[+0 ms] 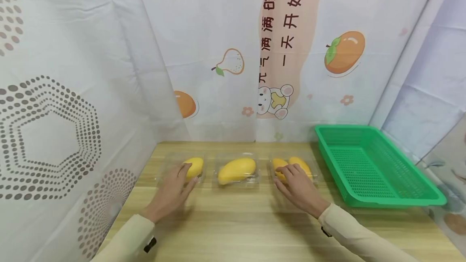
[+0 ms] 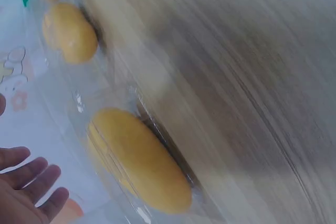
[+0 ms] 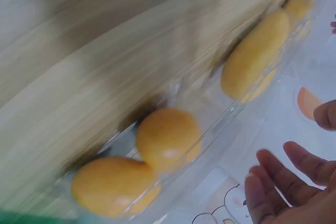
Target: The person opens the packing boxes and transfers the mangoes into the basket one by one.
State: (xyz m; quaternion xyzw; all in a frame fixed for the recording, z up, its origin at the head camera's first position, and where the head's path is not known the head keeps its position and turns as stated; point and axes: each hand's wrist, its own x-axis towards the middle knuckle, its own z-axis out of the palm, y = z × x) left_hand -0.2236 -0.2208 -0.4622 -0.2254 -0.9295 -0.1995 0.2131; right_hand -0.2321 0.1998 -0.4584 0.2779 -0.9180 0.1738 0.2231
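Three clear plastic boxes stand in a row on the wooden table. In the left box lies a yellow mango (image 1: 195, 166), also in the left wrist view (image 2: 139, 161). My left hand (image 1: 172, 191) hovers over that box with fingers spread, holding nothing. The middle box (image 1: 257, 179) holds a long yellow mango (image 1: 237, 170). Two orange-yellow mangoes (image 1: 300, 165) lie in the right box, partly covered in the head view by my right hand (image 1: 298, 185). In the right wrist view those mangoes (image 3: 115, 186) sit apart from the loosely bent fingers (image 3: 286, 179).
A green plastic basket (image 1: 327, 161) sits at the right of the table, beside the right box. Behind the boxes hangs a white printed curtain (image 1: 207, 19), with more cloth at both sides. Bare wood (image 1: 233, 221) lies in front of the boxes.
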